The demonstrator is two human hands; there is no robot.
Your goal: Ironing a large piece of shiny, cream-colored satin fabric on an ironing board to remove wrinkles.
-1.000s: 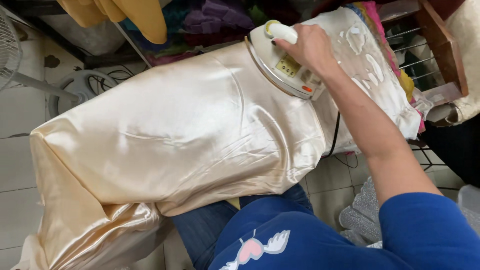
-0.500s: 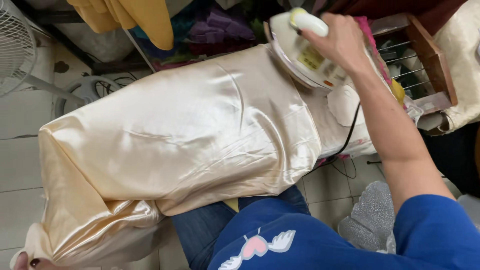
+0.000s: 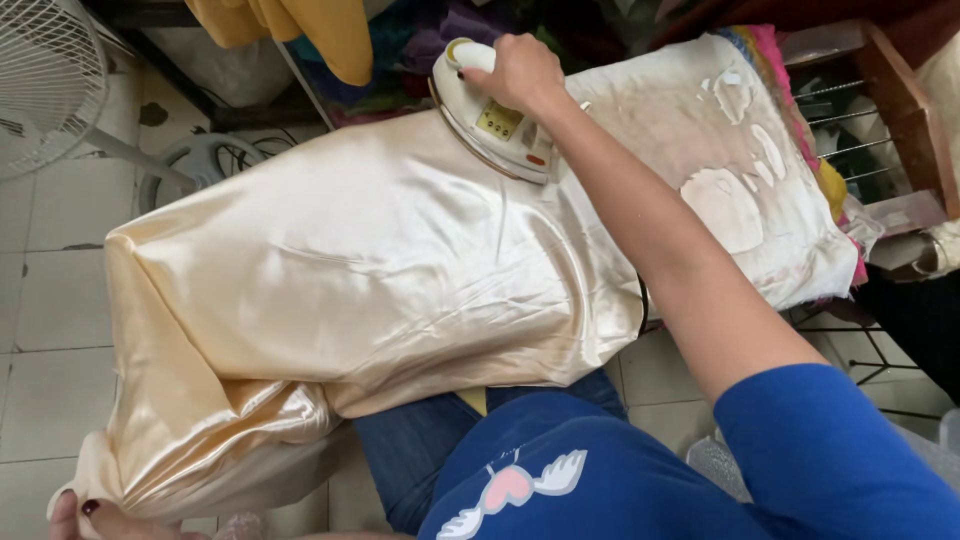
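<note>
A shiny cream satin cloth [image 3: 350, 270] lies spread over an ironing board and hangs off its near left corner. My right hand [image 3: 525, 72] grips the handle of a white electric iron [image 3: 490, 125], which rests on the cloth's far edge. My left hand [image 3: 85, 515] shows only at the bottom left corner, its fingers under the hanging bunch of cloth. The board's worn white cover [image 3: 740, 170], with scorch-like patches, is bare to the right of the iron.
A white standing fan [image 3: 45, 80] is at the far left on the tiled floor. Yellow garments [image 3: 300, 25] hang behind the board. A wooden shelf with wire rack [image 3: 890, 110] stands at the right. The iron's cord [image 3: 643, 300] drops off the near edge.
My right hand has slid the iron to the left along the far edge of the cloth. More of the board's bare cover shows on the right.
</note>
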